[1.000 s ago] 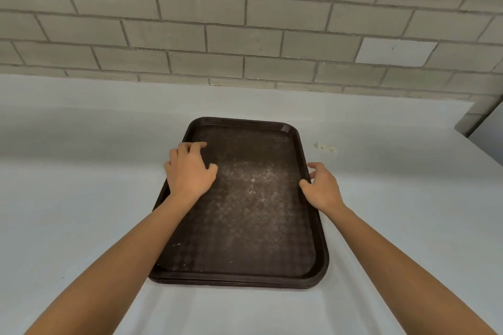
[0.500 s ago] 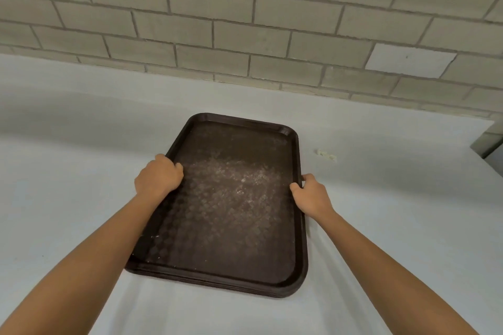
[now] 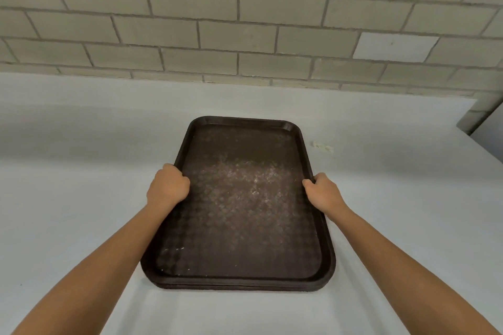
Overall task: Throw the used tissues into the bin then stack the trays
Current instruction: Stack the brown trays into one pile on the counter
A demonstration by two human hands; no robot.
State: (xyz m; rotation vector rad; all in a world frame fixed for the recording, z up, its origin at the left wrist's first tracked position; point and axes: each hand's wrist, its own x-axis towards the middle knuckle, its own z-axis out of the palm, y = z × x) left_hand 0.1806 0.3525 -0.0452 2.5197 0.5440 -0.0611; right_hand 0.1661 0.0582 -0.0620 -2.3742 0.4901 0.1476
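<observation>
A stack of dark brown trays (image 3: 242, 284) lies on the pale counter in the middle of the head view, its long side running away from me. The top tray is bare, with pale scuff marks on its textured floor. My left hand (image 3: 167, 187) is closed over the stack's left rim about halfway along. On the opposite rim my right hand (image 3: 324, 192) grips the same way. No tissues or bin are in view.
The pale counter (image 3: 81, 198) runs wide to both sides and ends at a grey brick wall (image 3: 245, 22) behind the trays. A small whitish scrap (image 3: 322, 146) lies on the counter right of the stack's far corner. A dark gap shows at the far right edge.
My left hand has slid off the tray floor onto the left rim and closed on it. My right hand has tightened on the right rim. The stack has turned slightly and now lies straighter.
</observation>
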